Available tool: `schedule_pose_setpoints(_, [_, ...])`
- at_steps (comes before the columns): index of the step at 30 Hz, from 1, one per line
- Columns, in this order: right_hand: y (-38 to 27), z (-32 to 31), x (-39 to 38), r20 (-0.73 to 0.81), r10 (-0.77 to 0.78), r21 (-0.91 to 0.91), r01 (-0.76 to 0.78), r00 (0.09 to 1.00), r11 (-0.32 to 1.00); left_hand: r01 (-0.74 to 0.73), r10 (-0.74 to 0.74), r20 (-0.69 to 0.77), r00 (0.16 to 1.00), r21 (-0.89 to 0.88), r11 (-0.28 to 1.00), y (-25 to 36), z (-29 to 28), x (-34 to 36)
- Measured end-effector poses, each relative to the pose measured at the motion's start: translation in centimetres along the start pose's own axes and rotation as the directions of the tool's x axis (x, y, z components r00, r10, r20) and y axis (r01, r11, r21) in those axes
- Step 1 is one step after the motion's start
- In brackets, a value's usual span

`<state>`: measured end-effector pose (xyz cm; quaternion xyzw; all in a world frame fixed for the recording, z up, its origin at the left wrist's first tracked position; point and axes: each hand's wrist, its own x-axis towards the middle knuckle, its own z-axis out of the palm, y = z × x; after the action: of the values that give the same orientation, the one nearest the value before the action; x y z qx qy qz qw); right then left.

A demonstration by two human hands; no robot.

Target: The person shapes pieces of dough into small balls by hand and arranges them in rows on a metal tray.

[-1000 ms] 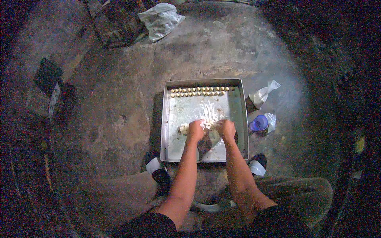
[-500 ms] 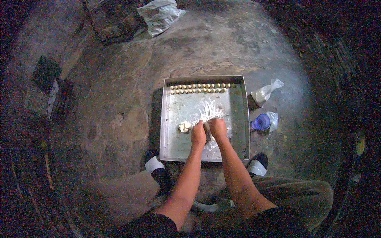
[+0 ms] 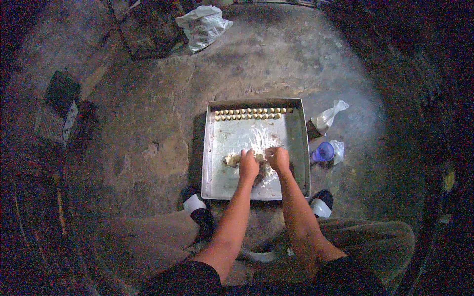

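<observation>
A square metal tray [image 3: 206, 175] lies on the floor before me, with two rows of small pale round pieces [image 3: 247, 117] along its far side. White powder [image 3: 263, 135] is smeared over its middle. My left hand [image 3: 249, 165] touches a lumpy strip of pale dough [image 3: 230, 159], its fingers slightly bent and apart. Just to its right, my right hand [image 3: 277, 160] is closed over the powdered area; what is in its fingers is too small to make out, and pale bits lie between the hands.
A bag of white stuff [image 3: 326, 117] and a blue cup [image 3: 323, 152] with a crumpled bag stand right of the tray. A white sack [image 3: 203, 27] lies at the back; dark boxes [image 3: 59, 96] are at far left. My feet [image 3: 196, 207] flank the tray's near edge.
A second ago my hands were farther apart; they came together, and now have parted slightly. My left hand is right of where it started, and its fingers have spread since half a second ago.
</observation>
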<state>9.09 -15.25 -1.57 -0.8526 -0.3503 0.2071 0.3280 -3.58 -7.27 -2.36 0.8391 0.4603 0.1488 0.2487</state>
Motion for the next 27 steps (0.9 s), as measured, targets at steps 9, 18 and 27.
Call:
schedule_pose_setpoints(9, [-0.2,0.0,-0.5,0.047,0.05,0.072,-0.053,0.998,0.996,-0.112,0.112,-0.007,0.994,-0.066,0.992,-1.0,0.6,0.1])
schedule_pose_setpoints(18, [1.7,1.5,0.7,0.303,0.192,0.524,-0.331,0.933,0.785,0.275,-0.061,0.303,0.951,-0.739,0.615,-1.6,-1.2,0.8])
schedule_pose_setpoints(27, [2.7,-2.2,0.7,0.612,-0.014,0.761,-0.584,0.791,0.283,0.449,-0.291,0.36,0.886,-0.509,0.735,0.3,-2.2,2.7])
